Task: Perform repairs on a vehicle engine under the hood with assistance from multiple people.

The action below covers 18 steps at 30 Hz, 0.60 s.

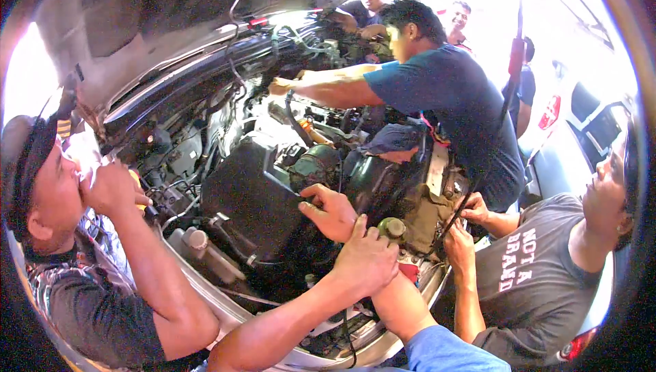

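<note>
My left hand (367, 257) is closed round my right forearm (403, 307), just below the wrist. Beyond it my right hand (330, 212) hangs over the car's engine bay, empty, its fingers loosely bent and apart. Close to those fingertips is the edge of a broad black plastic cover (239, 198). A dark round part (316, 167) lies just beyond the hand. To the right of my left hand stands a greenish round cap (391, 227). A blue sleeve (451, 353) covers my upper right arm.
The raised hood (137, 23) hangs overhead. A person in a dark shirt (458, 99) reaches into the far engine bay. Another person (540, 263) has both hands at the right fender; a third (102, 297) leans in at left. A pale reservoir (212, 256) and dark cloth (393, 140) lie between.
</note>
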{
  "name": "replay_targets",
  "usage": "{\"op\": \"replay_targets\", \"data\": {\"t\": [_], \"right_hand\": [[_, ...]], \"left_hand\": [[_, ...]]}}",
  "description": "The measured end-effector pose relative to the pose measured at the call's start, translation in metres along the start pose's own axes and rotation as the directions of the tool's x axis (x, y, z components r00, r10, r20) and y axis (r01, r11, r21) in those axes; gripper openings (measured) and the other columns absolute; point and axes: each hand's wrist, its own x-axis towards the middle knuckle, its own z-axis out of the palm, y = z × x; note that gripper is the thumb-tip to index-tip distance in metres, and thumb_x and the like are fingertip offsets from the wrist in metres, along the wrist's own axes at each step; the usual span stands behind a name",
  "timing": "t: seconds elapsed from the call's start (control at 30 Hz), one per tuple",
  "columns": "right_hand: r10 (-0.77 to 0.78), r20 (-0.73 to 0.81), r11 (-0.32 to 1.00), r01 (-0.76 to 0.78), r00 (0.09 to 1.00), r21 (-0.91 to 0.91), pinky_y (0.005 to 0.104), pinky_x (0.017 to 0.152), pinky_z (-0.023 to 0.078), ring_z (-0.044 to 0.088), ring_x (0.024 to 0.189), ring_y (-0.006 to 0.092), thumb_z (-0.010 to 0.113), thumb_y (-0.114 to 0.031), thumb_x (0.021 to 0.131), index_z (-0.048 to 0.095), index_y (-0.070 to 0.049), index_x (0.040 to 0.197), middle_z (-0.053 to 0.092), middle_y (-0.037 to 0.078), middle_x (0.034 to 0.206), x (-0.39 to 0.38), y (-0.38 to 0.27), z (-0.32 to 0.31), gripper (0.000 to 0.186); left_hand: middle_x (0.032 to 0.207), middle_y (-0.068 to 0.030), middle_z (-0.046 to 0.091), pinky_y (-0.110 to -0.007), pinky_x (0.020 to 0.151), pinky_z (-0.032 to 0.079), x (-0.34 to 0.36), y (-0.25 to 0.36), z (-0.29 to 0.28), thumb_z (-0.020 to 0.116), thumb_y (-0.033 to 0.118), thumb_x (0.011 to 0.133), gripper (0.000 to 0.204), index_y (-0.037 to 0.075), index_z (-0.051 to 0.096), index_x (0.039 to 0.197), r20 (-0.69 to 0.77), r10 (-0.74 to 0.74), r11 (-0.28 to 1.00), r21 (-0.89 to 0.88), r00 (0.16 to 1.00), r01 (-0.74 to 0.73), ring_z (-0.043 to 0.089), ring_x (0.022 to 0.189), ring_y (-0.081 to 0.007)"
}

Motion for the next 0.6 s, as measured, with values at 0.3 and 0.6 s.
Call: {"op": "replay_targets", "data": {"t": [0.3,0.6], "right_hand": [[-0.003,-0.027,1.000,0.004,1.000,0.026,0.0378,0.063,0.049,0.060,0.067,0.0211,0.073,-0.025,0.089,0.064,-0.007,0.114,0.065,0.011,0.077,-0.0031,0.0031,-0.0024,0.032],[-0.024,-0.026,0.999,0.025,0.999,0.024,0.0386,0.063,0.048,0.061,0.065,0.0227,0.073,-0.026,0.088,0.064,-0.006,0.114,0.064,0.012,0.075,-0.0011,0.0082,0.0026,0.033]], "left_hand": [[0.099,-0.0117,0.070,-0.061,0.111,0.033,0.0056,0.0026,-0.0064,0.057,0.034,0.089,0.031,0.007,0.070,0.096,0.084,-0.021,1.000,-0.006,0.996,0.022,0.063,0.104,-0.0319],[0.102,-0.0131,0.070,-0.062,0.112,0.031,0.0059,0.0013,-0.0069,0.056,0.036,0.091,0.033,0.007,0.069,0.101,0.136,-0.027,1.000,-0.005,0.990,0.028,0.062,0.109,-0.0324]]}}
